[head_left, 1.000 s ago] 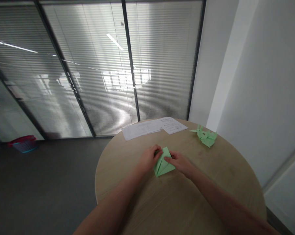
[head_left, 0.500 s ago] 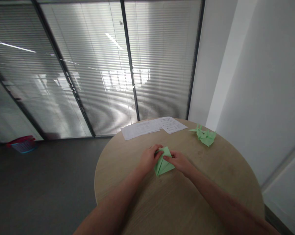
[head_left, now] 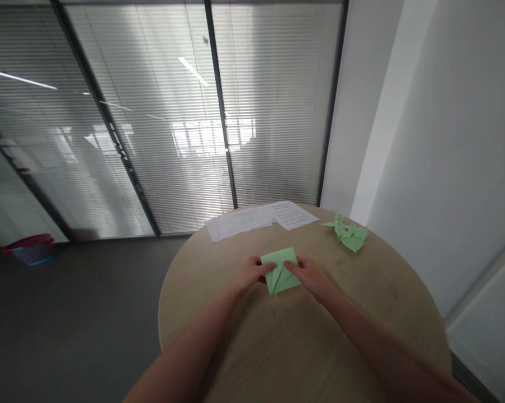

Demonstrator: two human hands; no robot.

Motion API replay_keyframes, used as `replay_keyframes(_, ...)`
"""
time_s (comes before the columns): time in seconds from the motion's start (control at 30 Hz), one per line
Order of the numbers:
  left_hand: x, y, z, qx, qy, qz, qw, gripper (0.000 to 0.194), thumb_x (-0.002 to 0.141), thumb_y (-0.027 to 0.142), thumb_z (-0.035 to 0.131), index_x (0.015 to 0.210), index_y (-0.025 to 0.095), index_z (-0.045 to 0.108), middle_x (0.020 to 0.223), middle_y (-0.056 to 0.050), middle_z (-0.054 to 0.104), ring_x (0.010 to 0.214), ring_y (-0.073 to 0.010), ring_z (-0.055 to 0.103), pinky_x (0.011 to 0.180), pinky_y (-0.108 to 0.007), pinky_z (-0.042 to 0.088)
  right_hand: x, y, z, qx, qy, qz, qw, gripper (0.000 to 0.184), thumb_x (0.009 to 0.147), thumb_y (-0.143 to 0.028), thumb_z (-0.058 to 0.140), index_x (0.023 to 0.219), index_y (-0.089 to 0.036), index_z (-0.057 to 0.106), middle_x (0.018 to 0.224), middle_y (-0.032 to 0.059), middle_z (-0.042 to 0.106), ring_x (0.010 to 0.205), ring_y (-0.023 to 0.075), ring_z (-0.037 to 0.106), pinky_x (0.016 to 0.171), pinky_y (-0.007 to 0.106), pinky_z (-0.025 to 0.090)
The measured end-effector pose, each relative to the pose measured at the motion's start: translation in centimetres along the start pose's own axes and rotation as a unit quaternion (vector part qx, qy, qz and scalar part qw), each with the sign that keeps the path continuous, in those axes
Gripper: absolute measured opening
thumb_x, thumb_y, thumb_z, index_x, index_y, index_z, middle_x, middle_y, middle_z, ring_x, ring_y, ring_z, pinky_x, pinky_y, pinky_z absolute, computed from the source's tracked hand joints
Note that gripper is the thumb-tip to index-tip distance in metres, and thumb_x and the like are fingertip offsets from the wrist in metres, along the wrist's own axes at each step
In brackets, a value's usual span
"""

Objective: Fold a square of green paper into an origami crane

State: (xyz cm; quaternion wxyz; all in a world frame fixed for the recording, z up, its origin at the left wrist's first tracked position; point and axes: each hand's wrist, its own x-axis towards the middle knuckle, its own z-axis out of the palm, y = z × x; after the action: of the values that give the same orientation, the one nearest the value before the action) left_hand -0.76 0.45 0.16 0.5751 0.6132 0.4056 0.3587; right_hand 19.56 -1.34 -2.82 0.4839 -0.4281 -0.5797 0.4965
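Note:
A square of folded green paper [head_left: 281,274], with creases running down to its near left corner, is held between both hands over the middle of the round table. My left hand [head_left: 252,271] grips its left edge, thumb on top and fingers underneath. On the right edge, my right hand [head_left: 308,272] pinches it the same way, its thumb lying near the centre crease. The fingers below the paper are mostly hidden.
Folded green paper figures [head_left: 349,234] lie at the table's right rear. Printed white sheets [head_left: 244,221] overlap along the back edge of the wooden table [head_left: 311,347]. A red and blue basket [head_left: 32,249] stands on the floor at left. A white wall [head_left: 457,168] rises at right.
My left hand has shifted from the paper's upper left to its left edge. The top of the paper has changed from a narrow point to a wide, straight edge. Both hands keep hold.

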Motion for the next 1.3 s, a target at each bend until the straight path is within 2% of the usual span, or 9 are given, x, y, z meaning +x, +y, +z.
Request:
replay_keyframes(0.3,0.7,-0.8,0.4,0.031,0.066,-0.006,0.997,0.038,0.071,0.045,0.077,0.08,0.009,0.072,0.073,-0.009,0.071,0.061,-0.0176,0.064,0.056,-0.029,0.053,-0.2,-0.3,0.3,-0.038,0.006,-0.01,0.999,0.032,0.084,-0.052,0.064,0.088,-0.021,0.071,0.088,0.0078,0.076,0.08,0.0274,0.07,0.071,0.037,0.054)
replay_keyframes(0.5,0.8,-1.0,0.8,0.062,0.083,-0.006,0.995,0.036,0.072,0.045,0.076,0.08,0.01,0.072,0.074,-0.008,0.071,0.063,-0.0183,0.064,0.056,-0.029,0.053,0.0,0.0,0.2,-0.095,0.028,-0.022,0.995,0.035,0.086,-0.053,0.06,0.093,-0.021,0.073,0.091,0.0073,0.077,0.082,0.0272,0.07,0.069,0.036,0.055)
replay_keyframes(0.67,0.6,-0.8,1.2,0.067,0.039,-0.019,0.997,0.037,0.075,0.046,0.071,0.09,0.012,0.073,0.079,-0.006,0.071,0.065,-0.0166,0.065,0.06,-0.029,0.055,0.2,0.3,-0.2,-0.11,0.078,-0.022,0.991,0.038,0.088,-0.053,0.057,0.097,-0.021,0.073,0.091,0.0081,0.077,0.084,0.0289,0.071,0.068,0.036,0.055)
replay_keyframes(0.83,0.4,-0.7,1.2,0.083,-0.01,-0.042,0.996,0.029,0.072,0.042,0.071,0.075,0.013,0.07,0.067,-0.003,0.065,0.058,-0.0137,0.06,0.055,-0.026,0.052,0.4,0.3,-0.8,-0.104,0.108,-0.027,0.988,0.037,0.087,-0.052,0.057,0.095,-0.021,0.074,0.094,0.009,0.077,0.08,0.028,0.071,0.068,0.038,0.055)
replay_keyframes(1.03,0.5,-0.6,1.2,0.095,-0.022,-0.048,0.994,0.02,0.068,0.034,0.071,0.069,0.015,0.064,0.061,0.001,0.06,0.056,-0.0125,0.059,0.054,-0.024,0.05,0.5,0.4,-1.0,-0.119,0.136,-0.029,0.983,0.038,0.088,-0.052,0.055,0.099,-0.021,0.074,0.091,0.0089,0.077,0.084,0.0307,0.071,0.069,0.039,0.055)
replay_keyframes(1.3,0.3,-0.8,1.3,0.12,-0.05,-0.063,0.99,0.025,0.071,0.04,0.066,0.065,0.016,0.06,0.054,0.001,0.059,0.047,-0.0122,0.056,0.049,-0.024,0.044,0.6,0.4,-1.3,-0.147,0.166,-0.029,0.975,0.039,0.087,-0.053,0.055,0.096,-0.02,0.074,0.087,0.0085,0.077,0.083,0.0298,0.071,0.066,0.036,0.054)
